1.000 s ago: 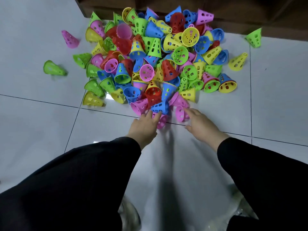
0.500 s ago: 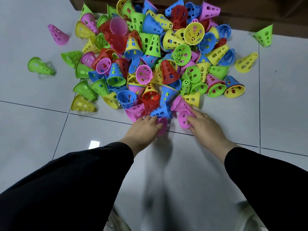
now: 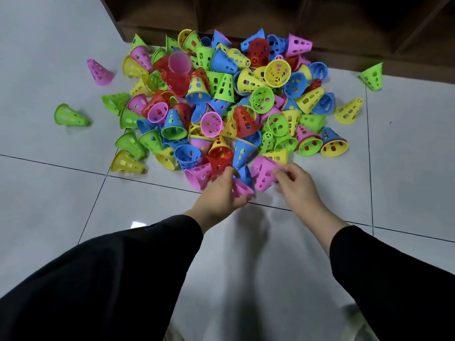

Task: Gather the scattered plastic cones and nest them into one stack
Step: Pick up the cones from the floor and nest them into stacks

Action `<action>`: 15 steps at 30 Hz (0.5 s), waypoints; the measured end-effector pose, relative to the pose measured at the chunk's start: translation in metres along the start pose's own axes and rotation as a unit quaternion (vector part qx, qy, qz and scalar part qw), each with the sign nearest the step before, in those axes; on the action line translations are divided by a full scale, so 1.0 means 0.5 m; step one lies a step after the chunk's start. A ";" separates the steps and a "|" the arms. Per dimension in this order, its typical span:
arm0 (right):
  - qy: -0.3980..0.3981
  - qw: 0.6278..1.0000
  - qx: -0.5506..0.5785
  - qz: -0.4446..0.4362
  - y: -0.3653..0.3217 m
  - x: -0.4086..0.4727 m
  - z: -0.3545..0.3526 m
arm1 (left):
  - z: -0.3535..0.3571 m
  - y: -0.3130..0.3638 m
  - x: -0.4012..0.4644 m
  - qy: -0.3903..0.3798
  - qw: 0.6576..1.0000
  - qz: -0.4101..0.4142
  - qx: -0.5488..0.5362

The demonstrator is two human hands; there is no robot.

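Head view: since the earlier frame, both hands have lifted a pink cone each off the near edge of the cone pile [image 3: 221, 107] on the tiled floor [image 3: 49, 193]. The left hand [image 3: 221, 193] pinches a small pink cone [image 3: 242, 189], apparently tip toward the pile, though it is blurred. The right hand [image 3: 295, 183] grips a larger pink cone [image 3: 263, 172] by its rim, long axis tilted, wide mouth toward the fingers.

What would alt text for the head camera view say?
Two bare hands each grip a pink cone, left hand on one, right hand on another, at the near edge of a multicoloured cone pile on a white tiled floor.
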State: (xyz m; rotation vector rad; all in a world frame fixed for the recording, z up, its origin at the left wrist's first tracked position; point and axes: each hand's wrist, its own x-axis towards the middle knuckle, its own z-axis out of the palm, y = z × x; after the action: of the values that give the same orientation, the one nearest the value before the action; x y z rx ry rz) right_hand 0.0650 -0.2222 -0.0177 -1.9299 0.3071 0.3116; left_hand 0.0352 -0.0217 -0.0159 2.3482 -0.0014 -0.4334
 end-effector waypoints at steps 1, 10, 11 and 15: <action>-0.015 0.999 0.025 0.020 0.000 -0.005 0.006 | 0.001 0.004 -0.003 0.006 1.000 -0.007 -0.017; -0.238 0.965 -0.011 0.108 0.022 -0.056 0.068 | 0.014 -0.006 -0.036 0.021 0.993 -0.040 -0.105; -0.240 0.964 -0.002 0.115 0.023 -0.059 0.078 | 0.012 -0.014 -0.038 0.017 0.991 -0.052 -0.120; -0.292 0.945 -0.020 0.143 0.031 -0.065 0.112 | -0.001 -0.046 -0.046 -0.038 0.991 -0.094 -0.082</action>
State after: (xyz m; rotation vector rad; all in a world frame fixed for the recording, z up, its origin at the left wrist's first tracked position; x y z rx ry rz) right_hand 0.0251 -0.1736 -0.0395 -1.7355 0.1818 1.0633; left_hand 0.0107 -0.0015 -0.0239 2.1760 0.2122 -0.5922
